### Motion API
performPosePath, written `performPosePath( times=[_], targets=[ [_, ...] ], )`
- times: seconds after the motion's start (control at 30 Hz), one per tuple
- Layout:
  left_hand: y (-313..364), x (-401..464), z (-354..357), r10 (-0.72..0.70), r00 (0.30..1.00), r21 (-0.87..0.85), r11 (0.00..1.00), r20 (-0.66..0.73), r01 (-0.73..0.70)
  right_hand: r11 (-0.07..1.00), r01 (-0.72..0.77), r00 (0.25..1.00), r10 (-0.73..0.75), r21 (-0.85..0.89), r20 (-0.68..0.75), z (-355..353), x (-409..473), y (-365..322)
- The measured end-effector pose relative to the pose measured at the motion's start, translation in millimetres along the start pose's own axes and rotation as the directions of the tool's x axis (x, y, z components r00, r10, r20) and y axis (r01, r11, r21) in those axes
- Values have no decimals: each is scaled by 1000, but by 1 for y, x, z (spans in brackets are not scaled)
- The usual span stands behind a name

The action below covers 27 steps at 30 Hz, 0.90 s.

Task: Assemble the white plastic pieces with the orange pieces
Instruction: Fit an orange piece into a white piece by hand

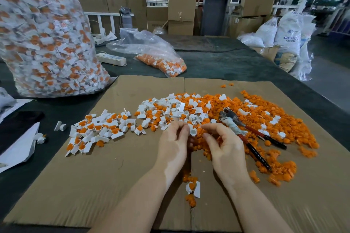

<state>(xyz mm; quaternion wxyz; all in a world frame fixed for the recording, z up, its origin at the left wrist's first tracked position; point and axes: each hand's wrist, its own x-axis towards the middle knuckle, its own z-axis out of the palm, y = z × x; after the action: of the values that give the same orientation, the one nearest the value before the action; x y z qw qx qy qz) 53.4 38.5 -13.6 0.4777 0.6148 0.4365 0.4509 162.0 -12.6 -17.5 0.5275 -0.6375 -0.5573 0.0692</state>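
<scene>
My left hand [175, 144] pinches a small white plastic piece [193, 131] between its fingertips, just above the cardboard sheet [113, 185]. My right hand [223, 147] is close beside it with curled fingers that pinch a small orange piece [201, 132] against the white one. Behind the hands lies a mixed heap of loose white pieces [170, 108] and a wide spread of orange pieces [255, 119]. A pile of assembled white-and-orange parts [94, 130] lies to the left. One assembled part [193, 188] sits between my forearms.
Red-handled pliers [250, 136] lie on the orange pieces right of my hands. A large clear bag of assembled parts [43, 39] stands at the back left, a smaller bag of pieces [161, 60] behind the cardboard, and a power strip [111, 58] beside it.
</scene>
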Motion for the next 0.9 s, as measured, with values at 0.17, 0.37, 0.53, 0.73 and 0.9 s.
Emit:
performPosePath(
  times=[0.17,0.37,0.53,0.73,0.9],
  targets=[
    [-4,0,-3,-1,999,-133,991,-33,-3,981,-44,999,48,188,-12,-4,3,-4],
    [-5,-3,-3,59,998,-90,994,-29,-61,983,-18,1000,17,182,6,-2,2,-3],
    [-4,-4,-3,31,999,-137,990,-28,-34,997,42,999,-41,63,-17,0,0,1],
    [-4,-6,-2,71,997,-61,996,21,-70,994,55,996,-62,-92,-71,3,-2,2],
    [-5,-10,-2,138,989,107,984,43,-142,962,119,983,-148,-245,-104,3,-3,-1]
  ],
)
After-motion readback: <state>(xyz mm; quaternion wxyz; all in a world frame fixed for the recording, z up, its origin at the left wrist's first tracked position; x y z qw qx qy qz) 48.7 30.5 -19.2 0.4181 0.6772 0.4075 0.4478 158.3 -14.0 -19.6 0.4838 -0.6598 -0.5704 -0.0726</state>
